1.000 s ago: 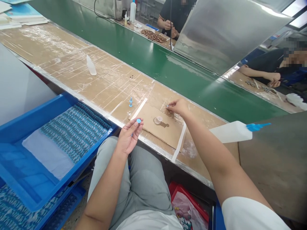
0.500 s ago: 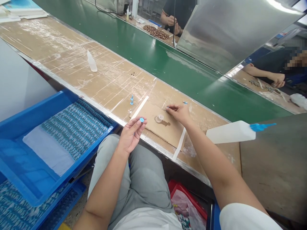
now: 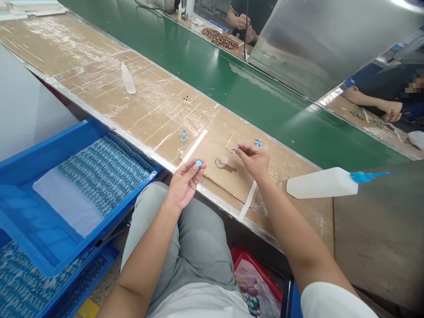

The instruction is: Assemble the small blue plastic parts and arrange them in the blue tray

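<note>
My left hand (image 3: 184, 183) pinches a small round blue piece (image 3: 198, 163) between thumb and fingertips, above the table's near edge. Over the far right part of a cardboard sheet (image 3: 215, 179), my right hand (image 3: 254, 160) is closed in a pinch on a tiny part, too small to name. Between the hands a small clear cup (image 3: 221, 162) stands on the cardboard beside a dark wet patch. Several small blue pieces (image 3: 258, 142) lie just behind my right hand. Left of the cardboard stands another little blue piece (image 3: 183, 134).
A white bottle with a blue nozzle (image 3: 323, 183) lies right of my right forearm. A smaller translucent bottle (image 3: 127, 79) stands at left. Blue trays (image 3: 71, 251) of teal parts sit lower left. Beyond the green belt (image 3: 198, 57), co-workers' hands (image 3: 243, 22) handle small parts.
My right hand has moved slightly right and back from the cup, uncovering more of the blue pieces behind it. My left hand keeps its pinch; the view has shifted a little.
</note>
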`<state>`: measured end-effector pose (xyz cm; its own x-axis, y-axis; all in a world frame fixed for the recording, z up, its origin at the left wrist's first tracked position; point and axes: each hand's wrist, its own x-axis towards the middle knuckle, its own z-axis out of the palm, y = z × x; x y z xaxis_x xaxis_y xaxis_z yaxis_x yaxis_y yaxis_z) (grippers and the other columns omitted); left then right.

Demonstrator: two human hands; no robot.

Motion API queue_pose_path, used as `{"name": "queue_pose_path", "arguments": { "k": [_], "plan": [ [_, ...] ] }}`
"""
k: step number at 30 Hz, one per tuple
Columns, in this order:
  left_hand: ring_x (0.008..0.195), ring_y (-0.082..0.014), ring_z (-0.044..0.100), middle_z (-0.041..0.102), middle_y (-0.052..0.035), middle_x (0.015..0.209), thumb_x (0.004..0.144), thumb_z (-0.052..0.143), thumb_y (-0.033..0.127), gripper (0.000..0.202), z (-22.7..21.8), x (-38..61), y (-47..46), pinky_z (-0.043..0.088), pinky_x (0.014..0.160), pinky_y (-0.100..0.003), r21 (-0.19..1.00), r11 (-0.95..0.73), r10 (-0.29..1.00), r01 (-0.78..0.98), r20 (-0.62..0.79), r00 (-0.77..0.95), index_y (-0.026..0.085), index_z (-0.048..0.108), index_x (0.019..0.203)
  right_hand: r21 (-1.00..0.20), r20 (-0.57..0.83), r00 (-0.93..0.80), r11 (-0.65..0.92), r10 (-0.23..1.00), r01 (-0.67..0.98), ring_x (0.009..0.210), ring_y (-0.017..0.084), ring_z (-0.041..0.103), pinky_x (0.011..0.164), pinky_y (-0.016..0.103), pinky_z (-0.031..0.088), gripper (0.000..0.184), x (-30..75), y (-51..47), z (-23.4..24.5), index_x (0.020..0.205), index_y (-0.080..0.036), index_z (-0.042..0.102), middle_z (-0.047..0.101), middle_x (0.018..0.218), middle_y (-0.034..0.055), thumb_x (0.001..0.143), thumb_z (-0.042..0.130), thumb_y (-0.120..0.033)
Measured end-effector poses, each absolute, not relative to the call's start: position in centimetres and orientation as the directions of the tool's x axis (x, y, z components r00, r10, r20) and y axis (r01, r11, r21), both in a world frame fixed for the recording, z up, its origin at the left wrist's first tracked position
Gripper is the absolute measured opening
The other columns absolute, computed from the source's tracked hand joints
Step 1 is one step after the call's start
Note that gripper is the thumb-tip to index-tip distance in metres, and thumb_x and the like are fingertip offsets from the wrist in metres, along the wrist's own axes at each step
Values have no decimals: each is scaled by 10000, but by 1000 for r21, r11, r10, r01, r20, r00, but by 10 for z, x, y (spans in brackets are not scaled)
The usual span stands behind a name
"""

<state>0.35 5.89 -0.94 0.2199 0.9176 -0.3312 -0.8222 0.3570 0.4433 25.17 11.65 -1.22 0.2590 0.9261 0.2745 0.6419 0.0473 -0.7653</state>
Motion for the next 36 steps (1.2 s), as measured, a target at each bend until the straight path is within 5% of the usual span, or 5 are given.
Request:
{"name": "queue_pose_path", "arguments": {
  "k": [12, 19, 32, 36],
  "plan": [
    [919, -127, 707, 746, -59, 977, 747, 714, 80, 208, -11, 5, 57, 547, 834, -164, 455, 377, 909, -807, -346, 230, 135, 725, 947, -558, 453, -12, 294, 892, 776, 796, 194, 691, 810, 357, 556, 179, 229, 87, -1, 921, -246, 737, 743, 902, 44, 830, 645, -369],
    [916, -135, 709, 749, -59, 960, 739, 729, 105, 205, -10, 5, 57, 546, 850, -179, 453, 382, 907, -806, -352, 232, 135, 726, 941, -482, 552, -132, 444, 823, 755, 745, 172, 692, 715, 312, 559, 144, 230, 91, -4, 938, -243, 743, 747, 849, 30, 822, 667, -285],
    [898, -133, 713, 748, -64, 983, 734, 746, 128, 226, -8, 6, 56, 555, 786, -165, 460, 395, 896, -795, -386, 221, 144, 723, 957, -668, 477, 137, 256, 868, 699, 673, 146, 682, 671, 294, 573, 194, 224, 84, -6, 892, -202, 752, 756, 882, 39, 756, 725, -338],
    [887, -131, 716, 753, -55, 961, 728, 753, 133, 208, -8, 7, 55, 557, 770, -154, 453, 387, 902, -803, -366, 228, 142, 731, 935, -803, 383, 267, 176, 885, 569, 696, 162, 701, 680, 305, 587, 248, 213, 76, 4, 915, -184, 748, 754, 851, 46, 734, 753, -353]
  ]
}}
